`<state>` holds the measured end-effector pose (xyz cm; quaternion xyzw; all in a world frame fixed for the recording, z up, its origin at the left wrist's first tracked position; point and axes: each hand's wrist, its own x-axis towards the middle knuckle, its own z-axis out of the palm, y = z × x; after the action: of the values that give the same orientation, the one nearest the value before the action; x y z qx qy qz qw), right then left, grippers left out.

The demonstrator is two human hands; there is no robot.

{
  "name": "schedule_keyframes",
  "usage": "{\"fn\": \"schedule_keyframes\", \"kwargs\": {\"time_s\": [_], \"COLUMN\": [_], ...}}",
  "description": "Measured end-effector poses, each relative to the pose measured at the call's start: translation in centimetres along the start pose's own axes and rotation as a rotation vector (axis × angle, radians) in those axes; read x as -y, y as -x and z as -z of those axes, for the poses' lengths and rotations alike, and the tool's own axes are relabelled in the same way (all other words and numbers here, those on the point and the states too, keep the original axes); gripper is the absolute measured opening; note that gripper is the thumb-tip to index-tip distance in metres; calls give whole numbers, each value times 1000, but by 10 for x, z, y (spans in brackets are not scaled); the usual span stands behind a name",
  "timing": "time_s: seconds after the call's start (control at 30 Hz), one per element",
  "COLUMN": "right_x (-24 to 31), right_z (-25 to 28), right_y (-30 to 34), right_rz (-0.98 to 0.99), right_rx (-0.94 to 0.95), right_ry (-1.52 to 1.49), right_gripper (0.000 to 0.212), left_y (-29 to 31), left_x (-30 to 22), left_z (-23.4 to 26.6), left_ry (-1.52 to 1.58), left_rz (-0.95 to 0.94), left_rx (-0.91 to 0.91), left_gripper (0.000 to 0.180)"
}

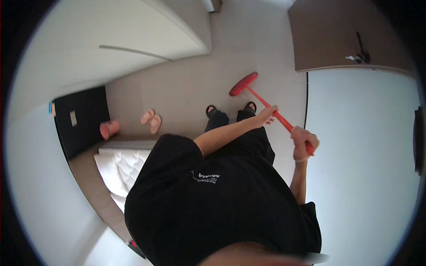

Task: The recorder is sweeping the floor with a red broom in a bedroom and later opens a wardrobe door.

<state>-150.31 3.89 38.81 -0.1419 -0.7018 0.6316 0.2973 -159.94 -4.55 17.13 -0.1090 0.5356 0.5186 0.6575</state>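
A long-handled red mop [244, 84] slants across the space in front of me, its wide rounded head down on the floor beyond my feet. Partway down the handle, my left hand [266, 116] is closed around it. My right hand [305, 140] grips the handle close to its top end, which sticks out below the fist. Fine detail of the mop head is too small to make out. My feet in black sandals [250, 106] stand just on the near side of the head.
Pink slippers [151, 120] lie on the floor at the left, beside a pink bin [109, 129] and a black panel [82, 119]. White quilted bedding [122, 166] is at my left. A pale cabinet [146, 31] stands far left; a brown door [337, 35] with a handle is far right.
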Motion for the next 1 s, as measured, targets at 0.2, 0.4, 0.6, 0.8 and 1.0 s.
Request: {"fn": "schedule_keyframes", "kwargs": {"time_s": [0.2,0.4,0.6,0.8,1.0], "right_x": [3,-26,-35,-52,-61], "right_z": [24,-91,-238,-323,-310], "right_y": [-51,-60,22,122,153], "right_rz": [42,-23,75,222,174], "right_rx": [337,735,1271,1493,1507], "right_ry": [-416,-382,-319,-371,-335], "right_gripper": [30,23,12,18,18], "left_y": [24,81,108,134,160], "left_x": [-16,11,175,296,309], "left_z": [-4,120,275,353,318], "left_ry": [303,569,715,939,616], "left_rz": [-148,-230,-373,-395,-155], "left_rx": [-182,-548,-916,-1141,-1213], "left_gripper": [39,36,30,28,45]}}
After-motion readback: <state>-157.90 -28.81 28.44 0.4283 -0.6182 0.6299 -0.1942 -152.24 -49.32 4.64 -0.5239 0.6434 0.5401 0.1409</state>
